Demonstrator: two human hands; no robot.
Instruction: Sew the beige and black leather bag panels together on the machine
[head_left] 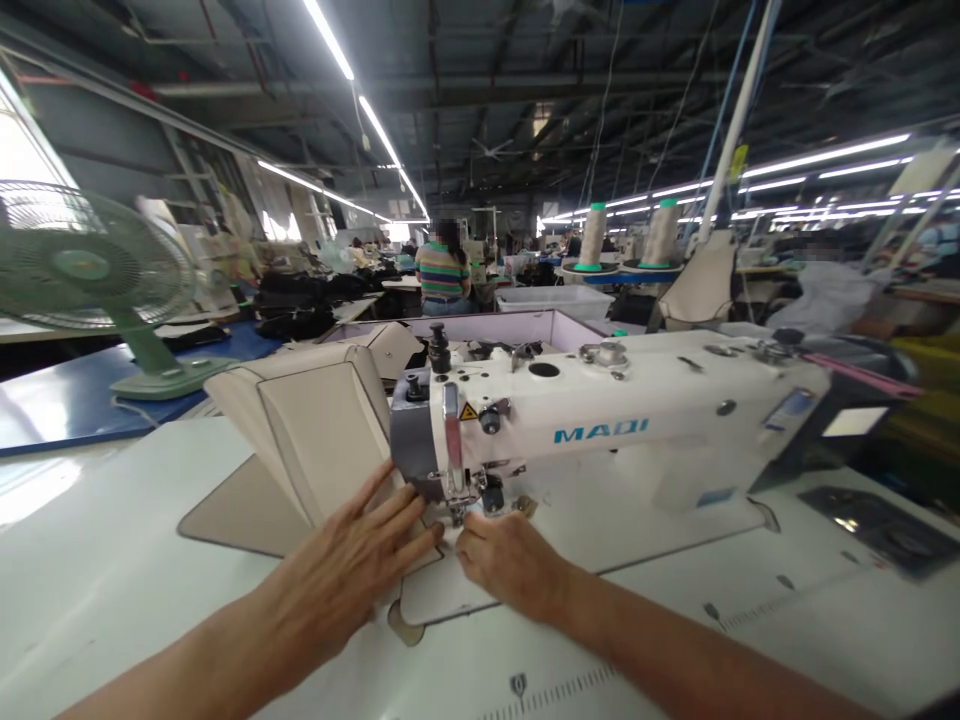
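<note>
A white sewing machine (pixel 660 385) stands in front of me, its needle area and presser foot (pixel 457 515) just beyond my fingers. My left hand (pixel 360 550) lies with fingers stretched over the edge of a beige bag-like piece (pixel 315 420) with dark edging, left of the needle. Part of that piece stands up, and a flat beige flap (pixel 240 510) spreads on the table. Close to the right of the presser foot, my right hand (pixel 514 560) is closed with its fingers curled together. Whatever its fingertips pinch is hidden.
A green fan (pixel 161 370) stands on a blue table at left. Behind the machine is a lilac-walled bin (pixel 577 325) with pieces inside. Two thread cones (pixel 592 238) stand on a rack. A person in a striped top (pixel 442 272) is farther back.
</note>
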